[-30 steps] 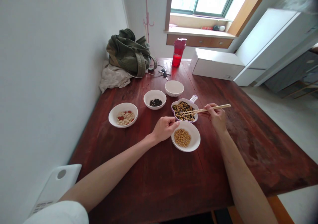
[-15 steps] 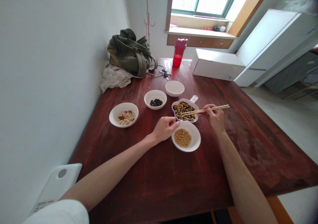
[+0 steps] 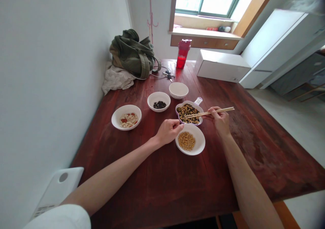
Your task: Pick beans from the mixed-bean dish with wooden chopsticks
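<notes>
Chopsticks (image 3: 225, 110) are held in my right hand (image 3: 220, 121), their tips down among the mixed dark and yellow beans (image 3: 188, 111) in a purple-rimmed dish with a short handle (image 3: 198, 101). My left hand (image 3: 168, 131) is closed at the left rim of a white bowl (image 3: 200, 147) of yellow beans (image 3: 186, 141), its thumb over the edge and its fingers by the dish. Whether those fingers grip the bowl or the dish is hidden. Further left stand a white bowl (image 3: 151, 98) with black beans (image 3: 159, 105) and another (image 3: 116, 117) with pale and reddish pieces (image 3: 128, 120).
A white bowl (image 3: 178, 89) with nothing visible inside stands behind the dish. Farther back are a green bag (image 3: 129, 53) on a cloth, keys (image 3: 168, 75), a red bottle (image 3: 183, 54) and a white box (image 3: 220, 66). The wall borders the wooden table (image 3: 162, 188) at left.
</notes>
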Demonstrator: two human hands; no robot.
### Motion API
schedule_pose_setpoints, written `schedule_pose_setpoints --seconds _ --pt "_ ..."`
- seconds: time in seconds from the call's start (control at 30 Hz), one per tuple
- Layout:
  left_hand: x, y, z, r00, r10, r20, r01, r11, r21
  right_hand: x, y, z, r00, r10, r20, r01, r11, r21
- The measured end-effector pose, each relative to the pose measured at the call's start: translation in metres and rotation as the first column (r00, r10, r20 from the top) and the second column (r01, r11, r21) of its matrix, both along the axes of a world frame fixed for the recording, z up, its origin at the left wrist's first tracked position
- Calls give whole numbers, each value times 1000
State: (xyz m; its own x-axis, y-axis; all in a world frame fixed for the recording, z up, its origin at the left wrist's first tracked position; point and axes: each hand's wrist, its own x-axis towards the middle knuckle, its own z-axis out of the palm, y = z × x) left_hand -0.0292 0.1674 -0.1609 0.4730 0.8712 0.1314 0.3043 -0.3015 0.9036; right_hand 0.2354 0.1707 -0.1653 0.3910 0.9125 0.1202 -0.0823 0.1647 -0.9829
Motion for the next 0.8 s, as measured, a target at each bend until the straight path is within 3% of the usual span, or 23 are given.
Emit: schedule_pose_setpoints --seconds 0.27,0.5,0.63,0.8 --pt "0 1 -1 1000 1 0 -1 1000 7 1 1 -2 1000 1 -26 -1 1000 -8" --pt "0 0 -1 1000 5 2 -5 1000 7 3 1 1 990 14 -143 -14 1000 8" --pt "0 0 -2 1000 9 1 -9 1000 11 8 -3 12 970 99 -220 -96 995 23" --pt "0 1 -2 1000 4 -1 -4 1000 9 12 -10 22 944 257 -205 -275 959 -68"
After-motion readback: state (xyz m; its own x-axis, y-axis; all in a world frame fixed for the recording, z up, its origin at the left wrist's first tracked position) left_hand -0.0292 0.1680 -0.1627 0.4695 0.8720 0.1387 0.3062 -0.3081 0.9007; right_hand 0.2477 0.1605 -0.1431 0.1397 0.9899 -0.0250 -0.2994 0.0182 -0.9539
